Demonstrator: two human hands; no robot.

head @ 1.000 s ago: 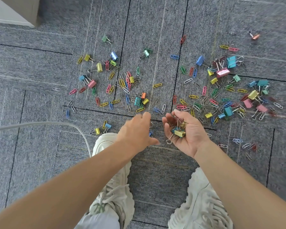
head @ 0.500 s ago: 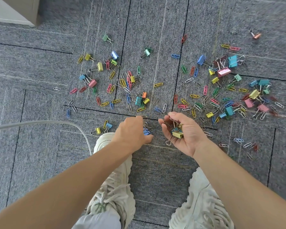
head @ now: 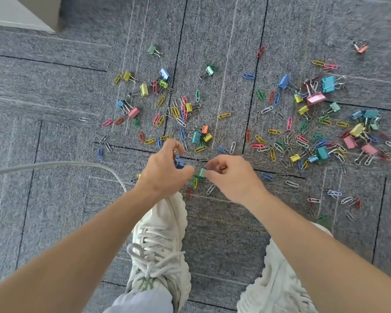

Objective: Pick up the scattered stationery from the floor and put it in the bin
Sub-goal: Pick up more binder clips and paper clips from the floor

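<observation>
Scattered stationery, seen from the head camera: I read paper clips and binder clips of many colours spread over the grey carpet floor point(head: 54, 114), in two loose groups. The centre group point(head: 182, 110) lies just beyond the hands; the denser right group point(head: 303, 143) reaches toward the right edge and includes a large pink binder clip point(head: 315, 98) touching a teal binder clip point(head: 327, 83). An orange binder clip point(head: 361, 49) lies well apart at the far upper right, and a few loose paper clips point(head: 334, 193) lie nearer, beside the right forearm. The left hand point(head: 165, 171) is back-up, its fingers curled round a blue binder clip point(head: 179, 163). The right hand point(head: 234, 177) is also back-up, thumb and forefinger pinching a green binder clip point(head: 203, 172); whether that clip is off the carpet I cannot tell, nor what else its curled fingers may hide. The two hands are near each other, not touching, just above a black seam between carpet tiles. More small clips, red and green among them, lie directly beneath the gap between the hands. Below, I see two white laced shoes, the left shoe point(head: 160, 245) under the left wrist and the right shoe point(head: 278, 279) under the right forearm. A pale cable point(head: 54, 164) curves in from the left edge toward the left shoe. The corner of a white piece of furniture point(head: 14, 12) fills the upper left.
</observation>
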